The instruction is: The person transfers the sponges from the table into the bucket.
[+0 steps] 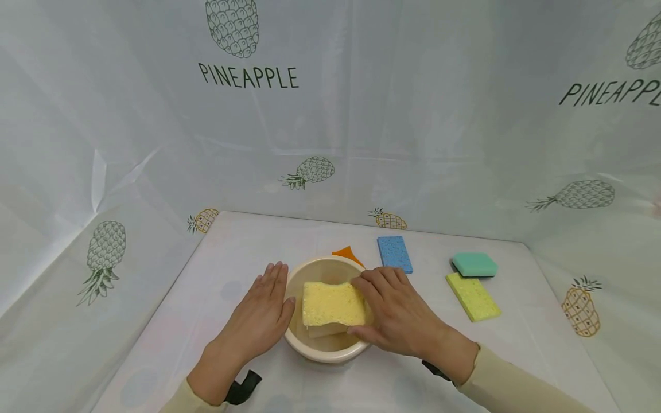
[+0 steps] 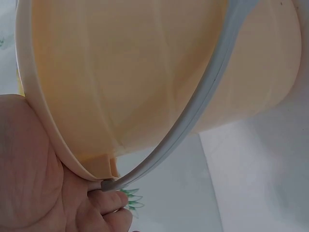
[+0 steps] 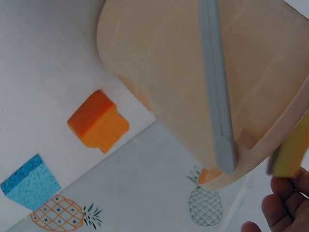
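A cream bucket [image 1: 330, 357] with a grey handle [image 2: 193, 106] stands upright on the table. My right hand [image 1: 395, 312] pinches a yellow sponge [image 1: 333, 304] by its right end, thumb at the near side and fingers at the far side. In the head view the sponge overlaps the bucket's mouth, and the right wrist view shows part of it [image 3: 292, 154] just above the rim. My left hand [image 1: 263, 312] lies flat against the left of the bucket with straight fingers. In the left wrist view its palm is right at the rim, near the handle's joint.
Behind the bucket lies an orange sponge [image 3: 99, 121], mostly hidden in the head view. A blue sponge [image 1: 395, 254] lies to its right. Farther right are a green sponge [image 1: 475, 264] and a yellow-green sponge [image 1: 473, 296]. A pineapple-print sheet [image 1: 413, 143] hangs behind the table.
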The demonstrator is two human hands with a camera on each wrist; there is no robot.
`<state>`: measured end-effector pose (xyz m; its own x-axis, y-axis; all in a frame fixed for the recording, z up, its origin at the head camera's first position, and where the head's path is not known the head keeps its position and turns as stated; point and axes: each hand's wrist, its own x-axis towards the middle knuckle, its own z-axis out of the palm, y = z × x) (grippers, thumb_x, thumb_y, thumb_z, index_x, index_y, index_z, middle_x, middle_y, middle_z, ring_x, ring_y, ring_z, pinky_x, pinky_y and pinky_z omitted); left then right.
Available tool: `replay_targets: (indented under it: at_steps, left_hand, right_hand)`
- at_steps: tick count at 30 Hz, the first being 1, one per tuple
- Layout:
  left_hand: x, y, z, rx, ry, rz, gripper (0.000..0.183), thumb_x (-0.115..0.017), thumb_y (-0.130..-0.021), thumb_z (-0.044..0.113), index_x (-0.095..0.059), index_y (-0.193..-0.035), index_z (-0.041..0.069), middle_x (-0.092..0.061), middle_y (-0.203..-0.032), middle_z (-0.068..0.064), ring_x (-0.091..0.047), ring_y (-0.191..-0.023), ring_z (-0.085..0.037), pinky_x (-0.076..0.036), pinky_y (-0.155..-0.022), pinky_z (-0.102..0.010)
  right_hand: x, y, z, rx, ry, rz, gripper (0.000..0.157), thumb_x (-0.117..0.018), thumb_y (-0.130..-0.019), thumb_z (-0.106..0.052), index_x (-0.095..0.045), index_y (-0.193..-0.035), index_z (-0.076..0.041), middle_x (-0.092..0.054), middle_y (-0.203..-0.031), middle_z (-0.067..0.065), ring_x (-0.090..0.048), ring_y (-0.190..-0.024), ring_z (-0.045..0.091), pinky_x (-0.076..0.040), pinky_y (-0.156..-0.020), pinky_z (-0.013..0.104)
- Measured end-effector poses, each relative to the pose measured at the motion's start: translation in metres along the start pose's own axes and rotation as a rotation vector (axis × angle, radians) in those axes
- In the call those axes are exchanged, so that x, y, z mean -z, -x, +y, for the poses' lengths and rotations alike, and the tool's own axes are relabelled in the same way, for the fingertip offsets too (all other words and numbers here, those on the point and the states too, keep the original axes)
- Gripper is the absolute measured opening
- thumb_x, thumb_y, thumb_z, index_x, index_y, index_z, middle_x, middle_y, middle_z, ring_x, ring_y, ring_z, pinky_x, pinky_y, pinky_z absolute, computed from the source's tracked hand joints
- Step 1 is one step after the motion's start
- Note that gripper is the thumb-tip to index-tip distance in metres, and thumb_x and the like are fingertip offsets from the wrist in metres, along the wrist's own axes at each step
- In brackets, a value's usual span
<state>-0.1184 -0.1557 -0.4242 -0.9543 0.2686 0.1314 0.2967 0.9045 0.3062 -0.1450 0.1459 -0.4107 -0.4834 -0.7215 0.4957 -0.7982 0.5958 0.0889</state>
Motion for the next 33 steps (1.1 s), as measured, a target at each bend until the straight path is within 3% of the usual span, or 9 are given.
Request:
replay_targets:
  at_steps: [5,12,22,33]
  left_hand:
    - [-0.001,0.000,-0.002,-0.006,0.010,-0.001,0.067,-0.047,-0.112,0.031,-0.029,-0.162,-0.009,-0.030,-0.170,-0.026,-0.023,-0.161,-0.039,-0.027,-0.129,-0.057]
    - [0.001,0.001,-0.001,-0.006,0.018,-0.004,0.066,-0.047,-0.111,0.030,-0.029,-0.162,-0.009,-0.030,-0.170,-0.026,-0.023,-0.161,-0.039,-0.027,-0.129,-0.057]
    - [0.001,0.001,-0.002,-0.010,0.028,-0.004,0.067,-0.048,-0.111,0.030,-0.029,-0.162,-0.009,-0.029,-0.170,-0.026,-0.023,-0.161,-0.039,-0.027,-0.129,-0.056]
    - [-0.001,0.000,-0.002,0.001,0.051,-0.012,0.067,-0.048,-0.112,0.030,-0.026,-0.163,-0.008,-0.028,-0.171,-0.025,-0.022,-0.161,-0.038,-0.027,-0.129,-0.057]
  right_hand:
    - [-0.001,0.001,0.000,0.013,0.000,-0.014,0.087,-0.062,-0.090,-0.078,-0.059,-0.138,-0.005,-0.061,-0.130,0.008,-0.055,-0.118,0.027,-0.045,-0.095,0.044]
    - [-0.002,0.003,0.000,0.004,0.000,-0.029,0.079,-0.069,-0.091,-0.070,-0.058,-0.138,-0.007,-0.061,-0.129,0.007,-0.055,-0.116,0.025,-0.045,-0.094,0.043]
    - [-0.005,0.006,0.002,-0.026,0.007,-0.032,0.070,-0.054,-0.101,-0.067,-0.061,-0.135,-0.006,-0.063,-0.127,0.007,-0.056,-0.116,0.026,-0.046,-0.095,0.044]
    - [-0.008,0.019,0.022,-0.137,0.018,0.015,0.065,-0.049,-0.107,-0.061,-0.063,-0.132,-0.003,-0.063,-0.124,0.012,-0.057,-0.114,0.030,-0.045,-0.096,0.048]
